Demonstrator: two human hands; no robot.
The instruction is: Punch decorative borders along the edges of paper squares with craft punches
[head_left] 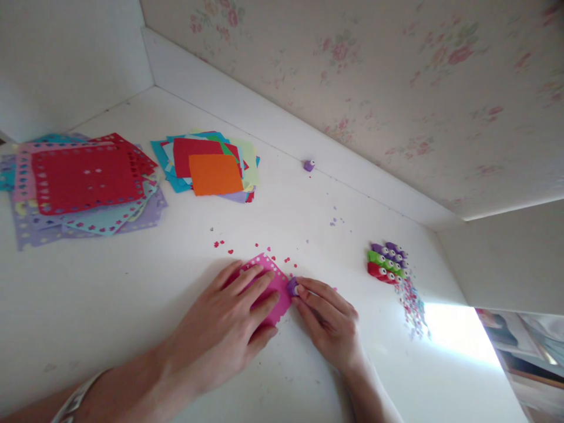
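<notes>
A bright pink paper sheet (277, 285) lies on the white table, with small shapes punched along its upper edges. My left hand (240, 314) rests flat on it, fingers spread, covering much of its left part. At the sheet's right edge my right hand (330, 320) grips a small purple craft punch (292, 286) between thumb and fingers. Whether paper sits inside the punch slot cannot be made out. Tiny red and pink cut-outs (273, 258) are scattered just beyond the sheet.
Punched coloured sheets (88, 182) form a pile at far left. Beside it lies a stack of coloured paper topped by an orange piece (215, 175). A lone purple punch (309, 165) stands near the wall. At right, several punches (388, 264) are grouped beside a confetti heap (414, 308).
</notes>
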